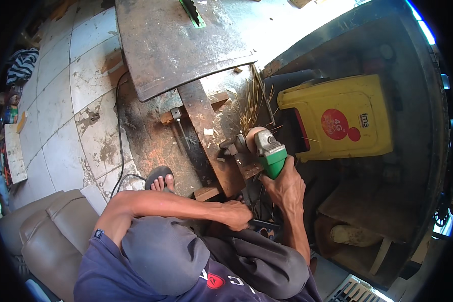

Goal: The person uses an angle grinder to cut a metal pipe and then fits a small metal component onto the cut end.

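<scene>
My right hand is wrapped round the green body of an angle grinder. The grinder's round disc stands beside a small piece of metal at the edge of a rusty flat bar. Orange sparks fan away from the disc toward the far side. My left hand is closed near the bar's near end, low beside my knee. What its fingers hold, if anything, is hidden. A wooden block lies by that end of the bar.
A rusty metal-topped table stands beyond, with a green-edged toothed tool on it. To the right is a yellow plastic container inside a dark frame. A black cord trails over the tiles, and a brown padded seat stands left.
</scene>
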{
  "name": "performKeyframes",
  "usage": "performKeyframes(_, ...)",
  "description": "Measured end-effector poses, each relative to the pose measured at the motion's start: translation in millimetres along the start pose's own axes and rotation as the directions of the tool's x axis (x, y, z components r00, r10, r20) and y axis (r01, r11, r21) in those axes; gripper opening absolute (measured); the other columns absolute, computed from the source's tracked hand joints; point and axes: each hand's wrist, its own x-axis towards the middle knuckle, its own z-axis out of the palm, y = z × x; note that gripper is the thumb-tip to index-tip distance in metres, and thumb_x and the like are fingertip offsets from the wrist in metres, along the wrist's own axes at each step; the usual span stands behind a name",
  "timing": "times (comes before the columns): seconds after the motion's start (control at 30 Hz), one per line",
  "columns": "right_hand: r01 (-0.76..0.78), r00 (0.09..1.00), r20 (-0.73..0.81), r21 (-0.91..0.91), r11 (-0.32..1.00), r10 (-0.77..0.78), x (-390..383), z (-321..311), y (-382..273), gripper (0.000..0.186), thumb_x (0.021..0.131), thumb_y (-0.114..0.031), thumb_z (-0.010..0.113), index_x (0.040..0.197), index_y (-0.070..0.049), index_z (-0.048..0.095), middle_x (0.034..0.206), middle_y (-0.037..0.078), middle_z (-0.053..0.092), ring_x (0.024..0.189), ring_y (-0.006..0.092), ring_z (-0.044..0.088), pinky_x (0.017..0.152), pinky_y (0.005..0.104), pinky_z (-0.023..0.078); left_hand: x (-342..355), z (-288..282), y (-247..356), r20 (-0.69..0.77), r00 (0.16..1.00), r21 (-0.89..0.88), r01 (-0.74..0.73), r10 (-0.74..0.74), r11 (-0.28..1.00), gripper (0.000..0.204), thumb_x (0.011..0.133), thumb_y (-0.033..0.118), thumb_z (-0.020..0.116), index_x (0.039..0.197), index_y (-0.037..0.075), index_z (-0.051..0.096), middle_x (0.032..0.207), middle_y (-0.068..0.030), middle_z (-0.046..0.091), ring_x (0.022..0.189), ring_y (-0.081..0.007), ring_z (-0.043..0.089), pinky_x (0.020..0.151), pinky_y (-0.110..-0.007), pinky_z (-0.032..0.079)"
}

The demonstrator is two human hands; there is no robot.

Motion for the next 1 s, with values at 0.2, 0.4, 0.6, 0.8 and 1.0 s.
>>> performKeyframes(0.2, 0.033, 0.999, -0.009, -0.012, 0.999, -0.033, 2, 1, 0, 0.057, 0.078, -0.029, 0.078, 0.118, 0.000, 0.050, 0.105, 0.032, 0.071, 0.099, 0.0533, 0.068, 0.085, 0.0577, 0.054, 4, 6, -3, 0.014, 1.000, 0.022, -0.010, 0.009, 1.000, 0.046, 0.094, 0.033, 0.061, 0.111, -0.009, 0.071, 0.116, -0.0373, 0.068, 0.112, -0.0496, 0.068, 0.100, -0.053, 0.055)
performKeyframes(0.4, -0.012, 1.000, 0.009, -0.008, 1.000, 0.012, 2, -1, 2, 0.057, 0.079, -0.029, 0.077, 0.119, 0.001, 0.050, 0.106, 0.033, 0.071, 0.099, 0.0538, 0.068, 0.085, 0.0578, 0.054, -2, 1, -2, 0.024, 1.000, 0.030, -0.015, 0.014, 0.999, 0.045, 0.094, 0.033, 0.061, 0.111, -0.008, 0.072, 0.114, -0.0352, 0.070, 0.111, -0.0480, 0.069, 0.099, -0.053, 0.055)
performKeyframes(0.6, 0.000, 1.000, -0.003, 0.004, 1.000, 0.000, 1, 0, 2, 0.058, 0.079, -0.029, 0.077, 0.120, 0.001, 0.050, 0.106, 0.033, 0.071, 0.098, 0.0540, 0.068, 0.085, 0.0579, 0.054, -2, 2, -1, 0.021, 1.000, 0.024, -0.013, 0.013, 1.000, 0.048, 0.095, 0.034, 0.061, 0.113, -0.009, 0.071, 0.111, -0.0341, 0.071, 0.109, -0.0485, 0.070, 0.098, -0.053, 0.055)
performKeyframes(0.8, 0.008, 1.000, -0.016, -0.007, 1.000, -0.008, 1, 0, 2, 0.058, 0.078, -0.028, 0.078, 0.121, 0.000, 0.051, 0.110, 0.032, 0.071, 0.100, 0.0533, 0.068, 0.085, 0.0579, 0.054, 5, 12, -5, 0.041, 0.999, 0.046, -0.024, 0.022, 0.999, 0.056, 0.096, 0.036, 0.062, 0.123, -0.013, 0.066, 0.118, -0.0353, 0.069, 0.118, -0.0484, 0.066, 0.105, -0.051, 0.051)
performKeyframes(1.0, 0.015, 1.000, -0.027, -0.017, 1.000, -0.016, 8, -1, -2, 0.059, 0.078, -0.027, 0.079, 0.122, 0.000, 0.051, 0.110, 0.032, 0.071, 0.100, 0.0524, 0.068, 0.085, 0.0579, 0.054, 2, 5, -1, 0.085, 0.996, 0.042, 0.001, -0.005, 0.999, 0.058, 0.096, 0.036, 0.062, 0.124, -0.015, 0.063, 0.120, -0.0352, 0.068, 0.120, -0.0475, 0.065, 0.105, -0.051, 0.051)
